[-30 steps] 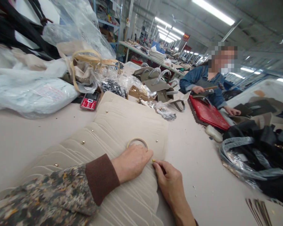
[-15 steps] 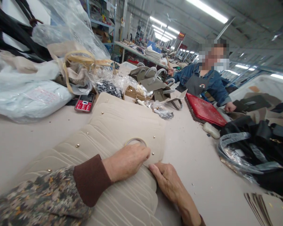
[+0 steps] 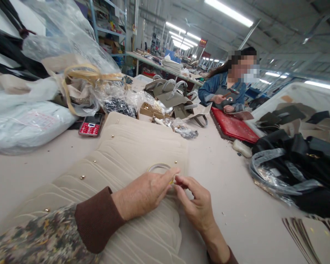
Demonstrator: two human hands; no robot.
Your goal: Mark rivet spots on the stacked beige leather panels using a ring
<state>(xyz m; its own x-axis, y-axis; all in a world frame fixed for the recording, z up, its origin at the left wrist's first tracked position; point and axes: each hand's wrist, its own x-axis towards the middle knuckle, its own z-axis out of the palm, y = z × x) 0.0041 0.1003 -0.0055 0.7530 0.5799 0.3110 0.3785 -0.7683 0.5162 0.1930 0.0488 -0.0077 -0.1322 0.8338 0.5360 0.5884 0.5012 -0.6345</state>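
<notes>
Several beige bag panels [image 3: 143, 135] lie fanned in an overlapping stack on the table, with small metal studs along their edges. Above the stack, my left hand [image 3: 145, 192] is closed on a narrow roll of tape [image 3: 158, 166], whose upper rim shows behind the fingers. My right hand [image 3: 199, 203] meets it at the fingertips, thumb and forefinger pinched together at the tape. A small yellow bit shows between the two hands; its exact form is partly hidden by the fingers.
A red phone [image 3: 90, 125] and plastic-wrapped bundles [image 3: 30, 123] lie at left. Small parts in a box [image 3: 148, 110] and grey bag pieces [image 3: 167, 97] stand behind. A co-worker [image 3: 222, 88] holds a hammer by a red board [image 3: 233, 124]. Black bags [image 3: 297, 172] lie at right.
My right hand has lifted from the panel edge to meet my left fingertips at the tape. The co-worker's hands have come together over the red board. The view has shifted slightly right.
</notes>
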